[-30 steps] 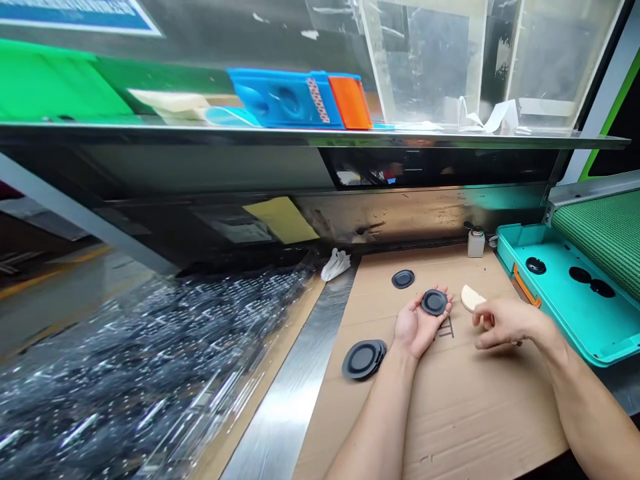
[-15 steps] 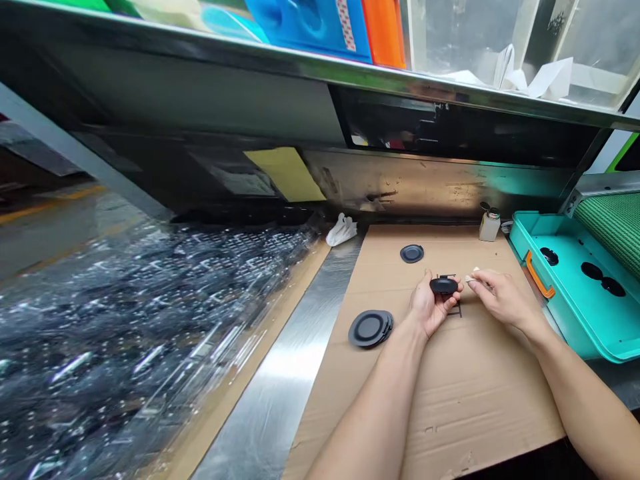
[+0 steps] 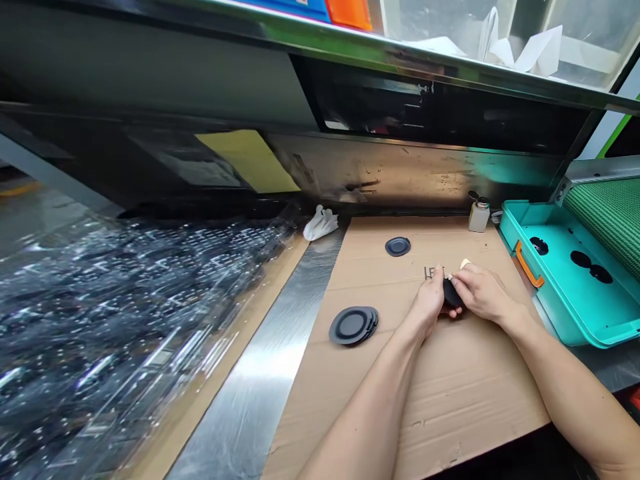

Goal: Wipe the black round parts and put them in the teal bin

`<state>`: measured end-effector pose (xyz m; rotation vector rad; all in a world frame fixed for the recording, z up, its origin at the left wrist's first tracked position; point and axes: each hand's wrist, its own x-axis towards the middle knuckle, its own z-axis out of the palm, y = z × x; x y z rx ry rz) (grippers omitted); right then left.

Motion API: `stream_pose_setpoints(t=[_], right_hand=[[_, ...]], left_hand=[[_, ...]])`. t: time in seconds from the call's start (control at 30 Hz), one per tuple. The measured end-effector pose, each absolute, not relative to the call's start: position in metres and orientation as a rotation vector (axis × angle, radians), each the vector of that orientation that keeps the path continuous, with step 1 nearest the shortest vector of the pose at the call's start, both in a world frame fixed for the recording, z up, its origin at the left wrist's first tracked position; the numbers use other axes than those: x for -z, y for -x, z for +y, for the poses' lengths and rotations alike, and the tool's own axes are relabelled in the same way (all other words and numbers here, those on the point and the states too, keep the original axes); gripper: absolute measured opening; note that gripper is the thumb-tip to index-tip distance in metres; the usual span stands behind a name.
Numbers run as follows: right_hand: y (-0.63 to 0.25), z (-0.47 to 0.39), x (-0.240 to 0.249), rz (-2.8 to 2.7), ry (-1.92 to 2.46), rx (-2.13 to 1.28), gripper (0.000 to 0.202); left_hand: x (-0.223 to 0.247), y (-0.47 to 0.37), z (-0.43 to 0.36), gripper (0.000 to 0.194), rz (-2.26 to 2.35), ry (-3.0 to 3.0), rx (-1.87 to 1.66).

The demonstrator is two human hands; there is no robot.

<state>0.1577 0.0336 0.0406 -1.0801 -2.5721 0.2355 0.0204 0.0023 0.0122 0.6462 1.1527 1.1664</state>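
Observation:
My left hand (image 3: 429, 297) is closed around the edge of a black round disc (image 3: 452, 293), tilted up above the cardboard sheet (image 3: 450, 393). My right hand (image 3: 484, 291) pinches a small white cloth (image 3: 465, 264), and its fingers press at the disc's upper right edge. The cloth is mostly hidden by the fingers, so its exact kind is unclear. To the left lies a small stack of black round discs (image 3: 353, 325), slightly fanned. Farther back a single black disc (image 3: 398, 247) lies flat on the cardboard.
A teal tray (image 3: 575, 327) with an orange handle holds several black discs at right, beside a green mesh belt (image 3: 607, 207). A small bottle (image 3: 479, 215) stands at the back. Clear plastic trays (image 3: 125, 320) fill the left. A crumpled white cloth (image 3: 321, 223) sits behind; a metal shelf edge hangs overhead.
My right hand has come left and now meets the disc, bringing the white cloth to it. The disc has been tipped from nearly edge-on to show its face. The camera view has shifted.

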Motion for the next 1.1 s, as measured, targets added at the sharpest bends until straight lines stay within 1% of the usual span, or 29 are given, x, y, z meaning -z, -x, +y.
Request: stream_pose_setpoints(t=[0.13, 0.3, 0.4, 0.53, 0.7, 0.77, 0.93, 1.1], right_hand=[[-0.160, 0.032, -0.046, -2.655, 1.172, -0.136, 0.024], [-0.159, 0.036, -0.043, -2.673, 1.050, -0.106, 0.025], [-0.159, 0.038, -0.042, -2.687, 1.054, -0.089, 0.026], [-0.161, 0.038, -0.045, -2.760, 1.150, -0.076, 0.025], [-0.163, 0.041, -0.042, -2.759, 0.985, -0.025, 0.025], [-0.166, 0.043, -0.041, -2.757, 0.974, -0.055, 0.025], [-0.170, 0.045, -0.045, -2.798, 1.102, -0.184, 0.025], [-0.168, 0.044, -0.046, -2.742, 0.999, -0.212, 0.027]], left_hand=[[-0.008, -0.019, 0.002, 0.064, 1.220, -0.773, -1.122], [-0.007, -0.016, 0.002, 0.064, 1.233, -0.893, -1.052], [-0.010, -0.015, 0.001, 0.063, 1.186, -0.911, -1.001], [-0.014, -0.013, -0.001, 0.071, 1.186, -0.963, -0.951], [-0.014, -0.012, -0.001, 0.070, 1.171, -0.909, -0.909], [-0.014, -0.012, -0.001, 0.068, 1.172, -0.913, -0.899], [-0.014, -0.013, -0.002, 0.067, 1.192, -0.940, -0.894], [-0.013, -0.014, -0.004, 0.064, 1.154, -0.937, -0.913]])
